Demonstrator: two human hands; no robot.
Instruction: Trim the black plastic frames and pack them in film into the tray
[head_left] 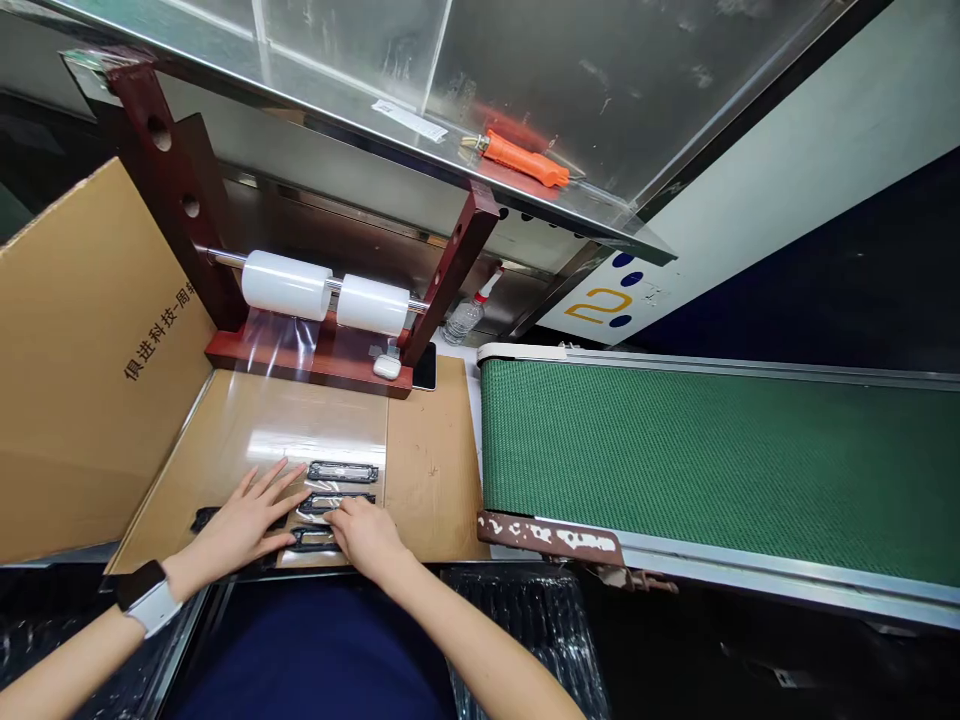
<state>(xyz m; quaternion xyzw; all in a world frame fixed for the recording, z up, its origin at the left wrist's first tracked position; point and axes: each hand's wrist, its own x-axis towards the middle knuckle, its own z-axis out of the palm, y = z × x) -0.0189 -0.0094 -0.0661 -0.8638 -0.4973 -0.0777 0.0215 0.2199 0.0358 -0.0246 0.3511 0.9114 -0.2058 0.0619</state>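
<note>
Three black oblong frame parts lie in a row on a cardboard work surface point(431, 470), under a sheet of clear film point(300, 425). The far part point(343, 472) lies free. My left hand point(244, 520) rests flat on the film with fingers spread, just left of the middle part point(330, 501). My right hand point(365, 538) presses with bent fingers on the film between the middle part and the near part point(309, 541). The film runs back to two white rolls point(326, 292) on a dark red stand point(315, 360).
A green conveyor belt point(712, 460) runs along the right. A cardboard flap point(82, 370) stands at the left. A small white case point(387, 367) and a dark phone point(425, 368) lie by the stand. An orange-handled tool point(521, 160) lies on the metal shelf above. A plastic bottle point(465, 318) stands behind.
</note>
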